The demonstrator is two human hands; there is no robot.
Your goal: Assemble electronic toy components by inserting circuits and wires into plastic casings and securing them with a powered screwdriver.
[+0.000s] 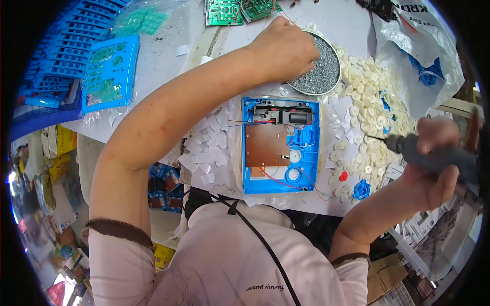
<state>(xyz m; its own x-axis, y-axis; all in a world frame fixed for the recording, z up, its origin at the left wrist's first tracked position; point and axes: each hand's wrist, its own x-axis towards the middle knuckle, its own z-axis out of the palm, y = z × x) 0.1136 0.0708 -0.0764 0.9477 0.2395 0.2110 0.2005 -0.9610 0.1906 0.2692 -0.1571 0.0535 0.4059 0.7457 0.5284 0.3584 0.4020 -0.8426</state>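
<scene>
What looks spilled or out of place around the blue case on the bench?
Small white paper scraps lie scattered loose left of the open blue case, and cream round parts sprawl in an uncontained heap to its right. Nothing looks damaged.

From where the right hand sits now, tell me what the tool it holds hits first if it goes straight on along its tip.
The right hand grips a grey power screwdriver whose bit points left. Going straight on, it would likely first meet the pile of cream plastic discs, then the open blue casing. The bit's height above the discs is unclear.

white buttons (pixel 365 97) and paper scraps (pixel 206 145) hem the blue casing (pixel 280 145).
</scene>
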